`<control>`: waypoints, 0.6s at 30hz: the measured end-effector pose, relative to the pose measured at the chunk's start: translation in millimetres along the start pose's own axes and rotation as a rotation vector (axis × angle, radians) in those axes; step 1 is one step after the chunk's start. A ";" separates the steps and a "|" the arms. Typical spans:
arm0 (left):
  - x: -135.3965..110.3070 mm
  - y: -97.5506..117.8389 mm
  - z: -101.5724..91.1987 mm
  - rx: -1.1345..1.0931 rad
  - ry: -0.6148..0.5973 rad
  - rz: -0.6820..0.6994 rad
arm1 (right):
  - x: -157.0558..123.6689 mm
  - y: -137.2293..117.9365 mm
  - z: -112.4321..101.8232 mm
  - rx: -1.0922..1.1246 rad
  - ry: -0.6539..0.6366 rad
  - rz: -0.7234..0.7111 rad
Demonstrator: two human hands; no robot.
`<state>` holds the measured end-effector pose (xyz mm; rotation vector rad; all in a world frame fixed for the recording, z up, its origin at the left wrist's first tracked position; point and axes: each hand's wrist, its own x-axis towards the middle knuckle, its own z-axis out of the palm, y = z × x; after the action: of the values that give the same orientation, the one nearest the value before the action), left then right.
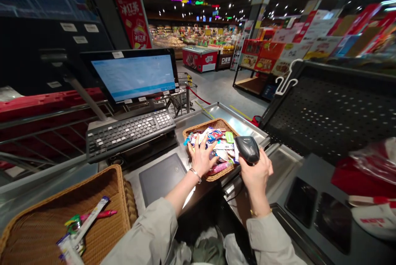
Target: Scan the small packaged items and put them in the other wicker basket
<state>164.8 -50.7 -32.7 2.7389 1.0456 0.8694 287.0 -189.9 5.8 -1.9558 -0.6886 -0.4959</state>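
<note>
My left hand (201,158) lies over a small wicker basket (228,121) full of packaged goods, its fingers spread on the packets. Under and beside the fingertips are a blue, red and white packet (214,134), a green-topped item (229,137) and a pink tube-like pack (220,167). Wrapped round a black barcode scanner (248,149), my right hand (256,172) keeps it just over the basket's right side. A larger wicker basket (119,203) at the lower left holds several slim packs, among them a long white stick pack (91,219) and a pink one (107,214).
A monitor (134,75) and black keyboard (131,132) stand at left on the metal counter (182,125). A flat dark pad (162,177) lies before the small basket. At right are two dark phone-like slabs (301,201), a perforated black panel (334,104) and white hooks (287,80).
</note>
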 end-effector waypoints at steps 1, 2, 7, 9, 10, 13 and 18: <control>0.1 -0.8 -1.3 0.000 0.002 -0.005 | -0.1 -0.4 1.3 0.003 -0.001 0.010; 0.2 -1.8 -3.3 0.002 0.005 -0.013 | -0.1 -1.3 3.1 0.005 -0.004 0.021; -1.1 -12.8 -22.3 0.036 0.036 -0.081 | -2.0 -11.4 18.3 0.036 -0.031 0.022; -3.4 -21.4 -32.8 0.061 0.068 -0.119 | -4.2 -18.1 26.8 0.060 -0.046 0.006; -5.1 -26.5 -38.4 0.072 0.087 -0.136 | -5.6 -22.1 31.3 0.070 -0.054 -0.002; -12.4 -43.3 -56.5 0.098 0.140 -0.180 | -11.6 -36.7 45.0 0.099 -0.078 -0.028; -33.3 -70.7 -87.1 0.152 0.201 -0.267 | -26.1 -66.9 65.1 0.184 -0.162 -0.088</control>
<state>56.4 -28.3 5.0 2.5804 1.5312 1.0758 227.1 -113.7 5.2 -1.8113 -0.8947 -0.3166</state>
